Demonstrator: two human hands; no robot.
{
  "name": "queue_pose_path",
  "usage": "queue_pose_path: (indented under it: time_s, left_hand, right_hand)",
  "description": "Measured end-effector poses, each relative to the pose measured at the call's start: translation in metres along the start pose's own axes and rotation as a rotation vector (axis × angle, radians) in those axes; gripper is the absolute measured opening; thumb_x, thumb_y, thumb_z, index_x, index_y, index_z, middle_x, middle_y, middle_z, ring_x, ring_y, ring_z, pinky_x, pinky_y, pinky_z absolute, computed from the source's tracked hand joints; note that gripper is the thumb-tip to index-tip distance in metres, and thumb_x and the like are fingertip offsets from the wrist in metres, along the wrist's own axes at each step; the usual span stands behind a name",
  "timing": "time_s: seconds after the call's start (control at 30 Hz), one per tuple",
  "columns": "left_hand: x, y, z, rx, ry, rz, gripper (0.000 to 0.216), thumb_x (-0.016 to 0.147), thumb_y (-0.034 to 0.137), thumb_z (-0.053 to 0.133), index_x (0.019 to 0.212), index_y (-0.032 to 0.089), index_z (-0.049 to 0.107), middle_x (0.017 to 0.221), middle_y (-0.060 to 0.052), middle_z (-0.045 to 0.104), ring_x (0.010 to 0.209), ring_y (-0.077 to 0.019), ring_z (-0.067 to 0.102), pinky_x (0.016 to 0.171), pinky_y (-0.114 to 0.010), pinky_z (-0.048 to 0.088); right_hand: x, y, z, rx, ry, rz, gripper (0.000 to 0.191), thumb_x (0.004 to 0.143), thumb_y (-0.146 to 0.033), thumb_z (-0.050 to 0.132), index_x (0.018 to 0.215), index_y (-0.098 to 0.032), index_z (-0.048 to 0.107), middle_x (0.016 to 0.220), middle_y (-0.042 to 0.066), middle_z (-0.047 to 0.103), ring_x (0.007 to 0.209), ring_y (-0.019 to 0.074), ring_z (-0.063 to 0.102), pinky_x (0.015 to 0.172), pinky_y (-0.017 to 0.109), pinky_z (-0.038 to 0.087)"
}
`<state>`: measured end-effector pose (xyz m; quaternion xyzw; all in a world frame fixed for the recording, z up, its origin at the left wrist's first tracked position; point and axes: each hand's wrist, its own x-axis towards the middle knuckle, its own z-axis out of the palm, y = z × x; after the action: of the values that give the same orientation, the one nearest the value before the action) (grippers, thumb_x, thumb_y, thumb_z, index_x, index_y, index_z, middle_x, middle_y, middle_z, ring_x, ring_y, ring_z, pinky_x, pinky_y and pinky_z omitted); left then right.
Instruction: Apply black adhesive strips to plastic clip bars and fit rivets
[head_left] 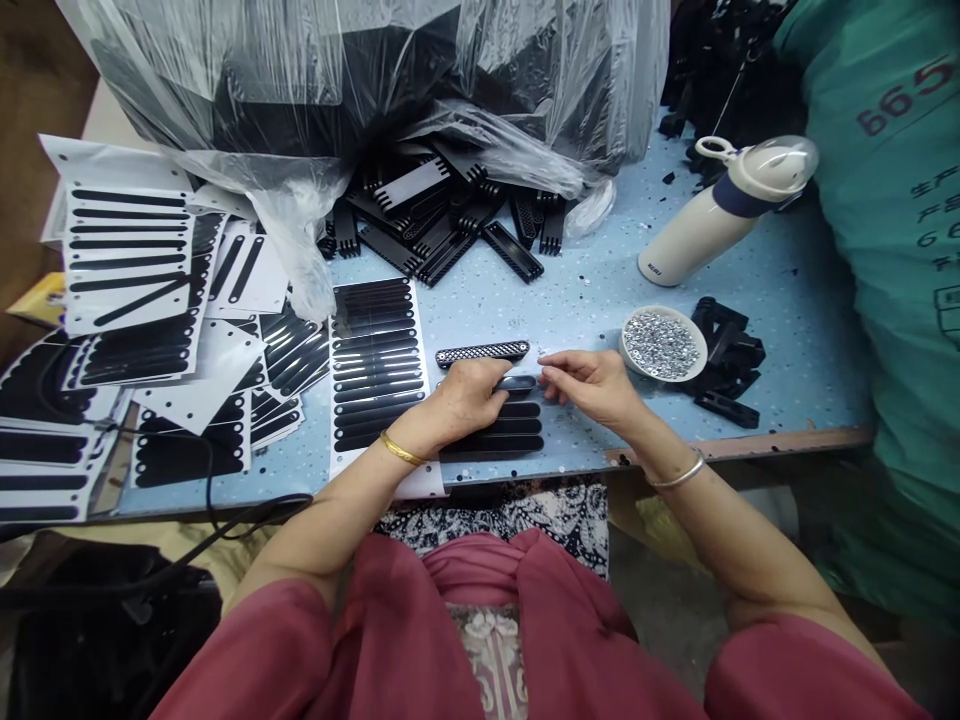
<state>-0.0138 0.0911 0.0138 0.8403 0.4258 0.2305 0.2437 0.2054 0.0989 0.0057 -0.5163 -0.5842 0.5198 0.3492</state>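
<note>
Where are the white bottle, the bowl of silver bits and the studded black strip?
White cylindrical bottle [697,235], head view, body.
Round white bowl [663,377], head view, near rim.
Studded black strip [482,353], head view, middle.

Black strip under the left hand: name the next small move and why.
Probably bring the right hand slightly left onto the black strip: the left hand pins it to the table, and the right fingertips sit pinched just off its end, near the bowl of silver pieces.

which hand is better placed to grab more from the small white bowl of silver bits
Right, probably. The right hand lies just beside the small white bowl of shiny silver bits, fingertips pinched together. The left hand is farther off, holding a glossy black oval strip.
</note>
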Motion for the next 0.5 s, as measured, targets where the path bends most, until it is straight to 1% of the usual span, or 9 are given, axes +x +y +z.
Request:
queue_pose_path:
  time_s: [0.07, 0.13, 0.2, 0.27, 0.33, 0.37, 0.4, 0.43, 0.5]
  left_hand:
    - [0.000, 0.001, -0.001, 0.003, -0.003, 0.016, 0.019, 0.079, 0.010, 0.062, 0.096, 0.014, 0.070, 0.093, -0.011, 0.074, 0.090, -0.0248, 0.072, 0.081, -0.036, 0.057]
    - [-0.001, 0.004, -0.005, -0.006, 0.031, 0.055, 0.019, 0.081, 0.010, 0.061, 0.096, 0.014, 0.070, 0.092, -0.010, 0.075, 0.088, -0.0232, 0.072, 0.079, -0.034, 0.057]
    - [-0.004, 0.008, -0.016, -0.025, 0.100, 0.111, 0.021, 0.084, 0.010, 0.058, 0.099, 0.014, 0.071, 0.093, -0.009, 0.076, 0.086, -0.0210, 0.073, 0.077, -0.032, 0.058]
    - [-0.007, 0.012, -0.033, -0.044, 0.196, 0.144, 0.022, 0.086, 0.010, 0.056, 0.100, 0.015, 0.072, 0.093, -0.009, 0.077, 0.084, -0.0189, 0.073, 0.075, -0.030, 0.058]
    - [-0.014, 0.016, -0.055, -0.038, 0.326, 0.118, 0.019, 0.087, 0.011, 0.058, 0.098, 0.015, 0.073, 0.091, -0.008, 0.077, 0.081, -0.0175, 0.074, 0.073, -0.028, 0.058]
    - [-0.018, 0.016, -0.065, -0.022, 0.398, 0.081, 0.016, 0.086, 0.012, 0.060, 0.095, 0.015, 0.074, 0.089, -0.007, 0.077, 0.079, -0.0170, 0.073, 0.072, -0.027, 0.058]
    - [-0.024, 0.017, -0.075, -0.004, 0.469, 0.036, 0.014, 0.086, 0.013, 0.062, 0.092, 0.015, 0.074, 0.086, -0.007, 0.077, 0.076, -0.0167, 0.073, 0.071, -0.027, 0.058]
    - [-0.031, 0.016, -0.084, 0.013, 0.533, -0.014, 0.012, 0.085, 0.015, 0.064, 0.090, 0.015, 0.074, 0.083, -0.006, 0.077, 0.073, -0.0164, 0.072, 0.070, -0.027, 0.058]
    - [-0.050, 0.012, -0.096, 0.032, 0.628, -0.119, 0.010, 0.083, 0.017, 0.066, 0.088, 0.016, 0.075, 0.080, -0.004, 0.076, 0.070, -0.0159, 0.071, 0.070, -0.027, 0.058]
  right_hand:
    - [0.001, -0.001, 0.002, -0.027, -0.011, 0.027, 0.039, 0.077, -0.049, 0.072, 0.087, -0.012, 0.074, 0.067, 0.006, 0.071, 0.050, 0.0128, 0.064, 0.042, 0.023, 0.048]
    - [0.003, 0.000, 0.003, -0.059, -0.008, 0.047, 0.039, 0.078, -0.050, 0.069, 0.085, -0.012, 0.073, 0.066, 0.006, 0.070, 0.050, 0.0131, 0.063, 0.042, 0.023, 0.046]
    - [0.003, 0.001, 0.001, -0.103, 0.026, 0.042, 0.037, 0.081, -0.048, 0.065, 0.085, -0.012, 0.072, 0.065, 0.006, 0.069, 0.049, 0.0133, 0.063, 0.042, 0.024, 0.046]
    - [-0.002, -0.002, 0.000, -0.198, 0.107, -0.024, 0.031, 0.085, -0.042, 0.061, 0.084, -0.013, 0.072, 0.063, 0.005, 0.068, 0.047, 0.0132, 0.061, 0.044, 0.026, 0.047]
    - [-0.016, -0.013, 0.004, -0.344, 0.197, -0.202, 0.022, 0.087, -0.033, 0.059, 0.082, -0.015, 0.072, 0.063, 0.004, 0.068, 0.050, 0.0136, 0.061, 0.049, 0.028, 0.050]
    - [-0.027, -0.020, 0.010, -0.419, 0.220, -0.338, 0.017, 0.087, -0.027, 0.060, 0.083, -0.017, 0.072, 0.066, 0.004, 0.070, 0.055, 0.0141, 0.063, 0.053, 0.029, 0.052]
    - [-0.039, -0.029, 0.018, -0.467, 0.208, -0.490, 0.012, 0.087, -0.022, 0.061, 0.086, -0.018, 0.072, 0.070, 0.004, 0.071, 0.061, 0.0151, 0.065, 0.058, 0.030, 0.053]
    - [-0.052, -0.038, 0.030, -0.463, 0.149, -0.646, 0.013, 0.087, -0.015, 0.060, 0.093, -0.018, 0.071, 0.074, 0.004, 0.072, 0.066, 0.0154, 0.066, 0.060, 0.030, 0.054]
    - [-0.077, -0.054, 0.060, -0.427, -0.047, -0.898, 0.020, 0.087, -0.007, 0.056, 0.102, -0.014, 0.068, 0.084, 0.008, 0.074, 0.075, 0.0168, 0.066, 0.062, 0.030, 0.055]
